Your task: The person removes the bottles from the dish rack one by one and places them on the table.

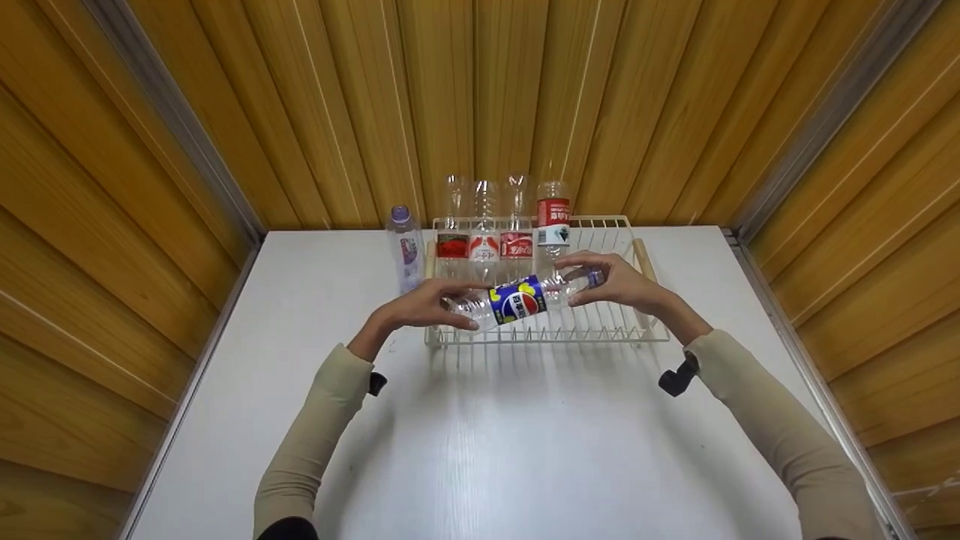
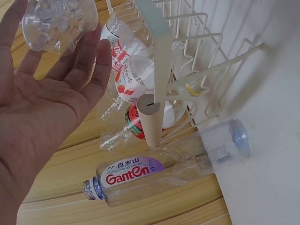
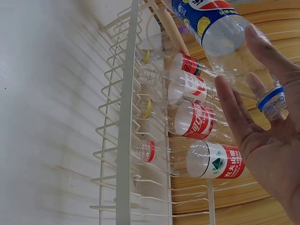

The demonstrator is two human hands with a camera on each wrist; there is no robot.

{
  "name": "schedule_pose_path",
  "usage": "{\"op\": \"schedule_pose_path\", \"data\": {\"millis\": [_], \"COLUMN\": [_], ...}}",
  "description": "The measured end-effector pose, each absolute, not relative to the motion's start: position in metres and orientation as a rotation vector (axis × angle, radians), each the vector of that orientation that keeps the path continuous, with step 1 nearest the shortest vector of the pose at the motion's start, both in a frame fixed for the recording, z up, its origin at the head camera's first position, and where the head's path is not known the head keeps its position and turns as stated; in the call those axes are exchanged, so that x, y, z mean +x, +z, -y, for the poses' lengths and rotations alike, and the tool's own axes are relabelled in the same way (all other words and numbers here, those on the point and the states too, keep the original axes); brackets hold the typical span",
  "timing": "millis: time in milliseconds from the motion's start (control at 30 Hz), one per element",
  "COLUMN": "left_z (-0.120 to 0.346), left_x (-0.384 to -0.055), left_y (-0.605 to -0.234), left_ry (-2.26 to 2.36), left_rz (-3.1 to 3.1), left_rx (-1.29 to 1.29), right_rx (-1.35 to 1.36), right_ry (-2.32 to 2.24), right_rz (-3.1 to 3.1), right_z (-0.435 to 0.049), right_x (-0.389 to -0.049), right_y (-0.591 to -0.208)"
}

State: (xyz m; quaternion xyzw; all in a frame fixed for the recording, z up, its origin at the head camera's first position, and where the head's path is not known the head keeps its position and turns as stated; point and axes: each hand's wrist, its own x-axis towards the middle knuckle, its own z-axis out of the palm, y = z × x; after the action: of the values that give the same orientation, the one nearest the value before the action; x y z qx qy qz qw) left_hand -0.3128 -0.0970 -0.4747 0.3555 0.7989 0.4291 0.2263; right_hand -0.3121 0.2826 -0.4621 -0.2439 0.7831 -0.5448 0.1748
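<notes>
The blue-labelled bottle [image 1: 517, 300] is held above the front of the wire rack [image 1: 525, 342], its long axis running mostly crosswise, neck toward the person's right and slightly away, with the left hand [image 1: 426, 305] gripping its base and the right hand [image 1: 619, 283] pinching its neck end. Only the right wrist view clearly shows the blue ring [image 3: 271, 97] on its neck and the four racked bottles [image 3: 199, 119] standing neck-down; the left wrist view makes legible the "Ganten" bottle [image 2: 159, 171] upright beside the rack on the table [image 1: 480, 450].

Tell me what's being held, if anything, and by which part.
A clear plastic bottle with a blue label: the left hand grips its base end, the right hand its neck end.
</notes>
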Motion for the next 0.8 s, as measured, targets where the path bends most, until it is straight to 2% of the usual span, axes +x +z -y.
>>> {"op": "schedule_pose_path", "data": {"millis": [500, 800], "left_z": [0.109, 0.133], "left_x": [-0.316, -0.313], "left_y": [-0.483, -0.485], "left_ry": [1.336, 1.39], "left_rz": [-2.105, -2.161], "left_rx": [0.9, 0.832], "right_rx": [-0.707, -0.631], "right_ry": [-1.513, -1.509], "right_rz": [-2.167, -2.232], "right_z": [-0.283, -0.32], "right_x": [-0.313, -0.324], "right_y": [-0.465, -0.47]}}
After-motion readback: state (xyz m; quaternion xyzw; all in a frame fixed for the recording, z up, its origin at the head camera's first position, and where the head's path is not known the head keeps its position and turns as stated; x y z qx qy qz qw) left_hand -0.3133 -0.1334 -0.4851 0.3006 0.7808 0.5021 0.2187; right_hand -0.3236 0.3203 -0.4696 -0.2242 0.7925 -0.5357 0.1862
